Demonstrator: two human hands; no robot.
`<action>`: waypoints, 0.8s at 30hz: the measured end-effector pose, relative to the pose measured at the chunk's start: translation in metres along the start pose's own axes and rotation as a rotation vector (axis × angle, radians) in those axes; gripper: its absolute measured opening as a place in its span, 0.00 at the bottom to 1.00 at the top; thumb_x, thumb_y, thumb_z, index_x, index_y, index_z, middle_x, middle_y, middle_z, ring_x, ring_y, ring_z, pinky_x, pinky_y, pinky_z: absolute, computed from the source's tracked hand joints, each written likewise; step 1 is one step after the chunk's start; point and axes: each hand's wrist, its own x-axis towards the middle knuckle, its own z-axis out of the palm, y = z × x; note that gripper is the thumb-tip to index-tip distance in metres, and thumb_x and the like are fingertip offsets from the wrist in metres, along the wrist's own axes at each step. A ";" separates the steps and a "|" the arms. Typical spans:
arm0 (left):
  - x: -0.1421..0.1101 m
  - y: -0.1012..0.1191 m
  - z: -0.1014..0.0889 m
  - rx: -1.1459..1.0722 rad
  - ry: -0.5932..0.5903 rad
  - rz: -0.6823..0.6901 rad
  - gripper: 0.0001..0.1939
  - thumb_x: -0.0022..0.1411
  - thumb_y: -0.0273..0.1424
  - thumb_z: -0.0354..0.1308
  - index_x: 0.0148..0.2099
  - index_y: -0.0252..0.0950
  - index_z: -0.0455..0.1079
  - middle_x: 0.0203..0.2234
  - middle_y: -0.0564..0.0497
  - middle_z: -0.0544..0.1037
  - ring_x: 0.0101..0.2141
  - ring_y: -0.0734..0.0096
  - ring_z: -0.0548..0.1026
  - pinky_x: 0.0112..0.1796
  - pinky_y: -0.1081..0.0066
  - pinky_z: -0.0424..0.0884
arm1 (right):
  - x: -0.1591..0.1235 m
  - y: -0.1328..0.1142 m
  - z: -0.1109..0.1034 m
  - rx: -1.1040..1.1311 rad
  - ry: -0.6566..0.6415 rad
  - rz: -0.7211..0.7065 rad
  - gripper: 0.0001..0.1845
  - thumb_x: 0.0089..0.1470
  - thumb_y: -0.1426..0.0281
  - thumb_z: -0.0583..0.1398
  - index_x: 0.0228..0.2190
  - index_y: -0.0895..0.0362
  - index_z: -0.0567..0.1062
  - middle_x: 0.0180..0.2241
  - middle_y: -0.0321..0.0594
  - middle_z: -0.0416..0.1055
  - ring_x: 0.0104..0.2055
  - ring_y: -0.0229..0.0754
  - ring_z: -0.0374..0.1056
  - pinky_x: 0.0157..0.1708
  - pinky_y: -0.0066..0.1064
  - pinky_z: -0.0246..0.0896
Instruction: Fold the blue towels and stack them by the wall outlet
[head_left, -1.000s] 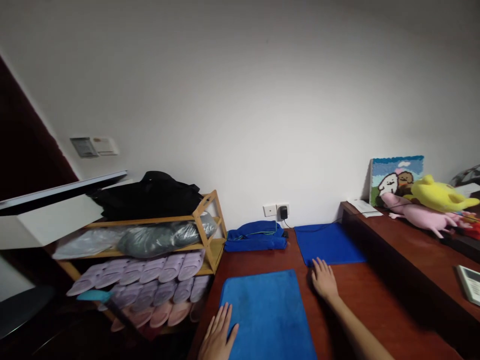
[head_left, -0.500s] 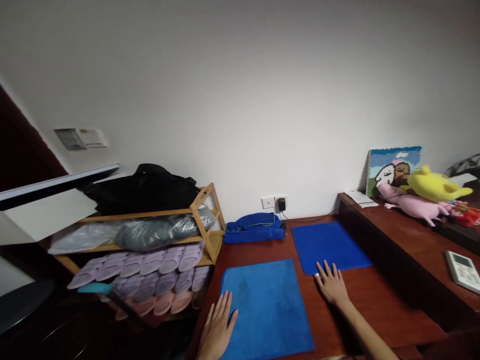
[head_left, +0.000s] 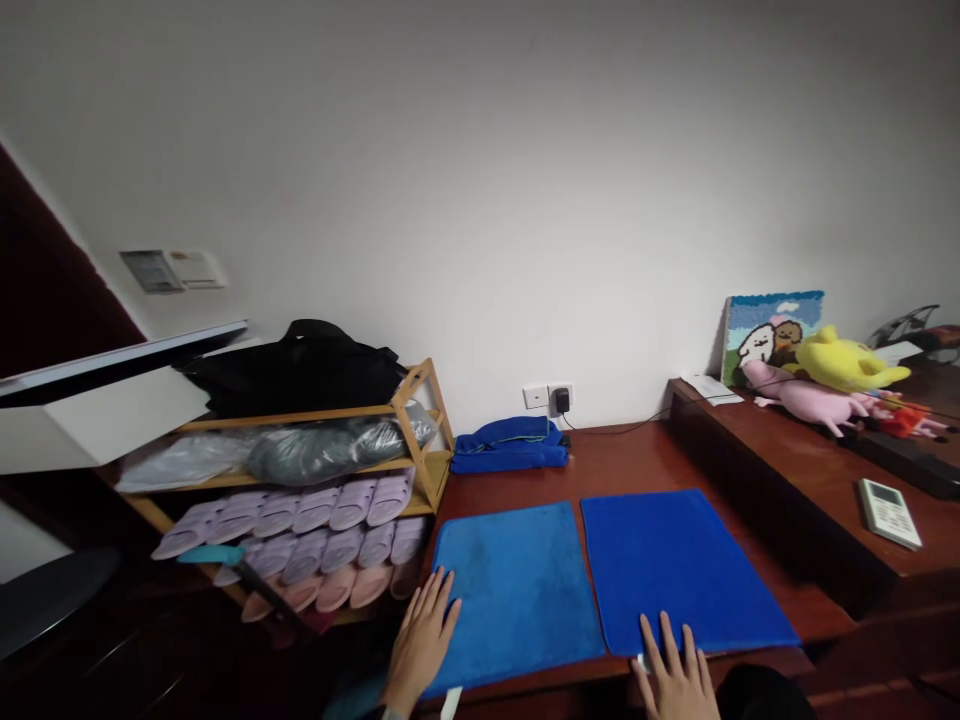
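A lighter blue cloth (head_left: pixel 517 590) lies flat on the reddish-brown wooden table (head_left: pixel 622 455), with a white tag at its near edge. My left hand (head_left: pixel 421 632) rests with fingers stretched on its left edge. Beside it on the right, a darker blue cloth (head_left: pixel 675 570) is spread flat, a narrow strip of wood between the two. My right hand (head_left: pixel 675 670) lies with spread fingertips on the near edge of the darker cloth, close to a small white tag. Against the wall sits a folded blue cloth bundle (head_left: pixel 510 445).
A wooden rack (head_left: pixel 424 440) on the left holds purple slippers (head_left: pixel 349 502), plastic-wrapped things and a black bag (head_left: pixel 296 370). A raised ledge on the right carries a pink plush toy (head_left: pixel 810 400), a yellow plush toy (head_left: pixel 844 362) and a white remote-like device (head_left: pixel 890 513). A black plug (head_left: pixel 562 401) sits in the wall socket.
My right hand has moved toward me, and the darker cloth has slid along the table from near the wall to beside the lighter cloth. My left hand stays at the lighter cloth's left edge.
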 end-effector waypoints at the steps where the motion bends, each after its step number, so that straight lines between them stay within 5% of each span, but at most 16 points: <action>1: -0.007 0.001 -0.005 -0.022 0.023 0.024 0.28 0.73 0.45 0.44 0.69 0.42 0.63 0.67 0.47 0.67 0.66 0.58 0.65 0.64 0.52 0.64 | -0.003 -0.002 0.001 -0.013 0.017 0.010 0.29 0.61 0.51 0.53 0.62 0.39 0.70 0.65 0.40 0.67 0.67 0.67 0.59 0.57 0.63 0.61; 7: -0.068 0.002 -0.031 -0.127 0.015 0.111 0.24 0.71 0.44 0.53 0.67 0.54 0.66 0.65 0.54 0.71 0.62 0.59 0.71 0.59 0.58 0.73 | -0.014 -0.013 0.004 -0.049 0.126 0.042 0.30 0.59 0.52 0.54 0.61 0.41 0.72 0.63 0.42 0.68 0.67 0.69 0.59 0.56 0.63 0.62; 14: -0.103 -0.010 -0.047 -0.094 -0.101 0.203 0.35 0.71 0.43 0.55 0.74 0.59 0.46 0.70 0.56 0.61 0.65 0.58 0.66 0.61 0.56 0.70 | -0.001 -0.011 -0.027 0.073 0.055 -0.089 0.29 0.62 0.54 0.53 0.63 0.39 0.69 0.65 0.38 0.65 0.68 0.65 0.58 0.59 0.64 0.59; 17: -0.104 -0.018 -0.044 -0.066 -0.077 0.232 0.33 0.72 0.40 0.52 0.74 0.59 0.45 0.70 0.57 0.61 0.65 0.61 0.66 0.60 0.60 0.71 | 0.015 -0.031 -0.038 0.072 0.105 -0.167 0.27 0.63 0.56 0.55 0.61 0.44 0.71 0.65 0.41 0.66 0.67 0.62 0.60 0.59 0.58 0.61; 20: -0.106 -0.026 -0.035 -0.037 0.027 0.261 0.30 0.73 0.38 0.50 0.73 0.59 0.48 0.68 0.59 0.66 0.62 0.64 0.71 0.57 0.64 0.75 | 0.030 -0.064 -0.043 0.095 0.134 -0.392 0.27 0.61 0.64 0.57 0.61 0.50 0.70 0.62 0.42 0.70 0.64 0.53 0.64 0.61 0.48 0.61; 24: -0.114 -0.034 -0.029 -0.044 0.111 0.247 0.28 0.72 0.38 0.52 0.71 0.61 0.56 0.61 0.60 0.75 0.55 0.66 0.77 0.52 0.69 0.78 | 0.036 -0.097 -0.039 0.164 0.172 -0.574 0.25 0.58 0.75 0.58 0.57 0.52 0.72 0.51 0.39 0.78 0.54 0.43 0.72 0.62 0.38 0.60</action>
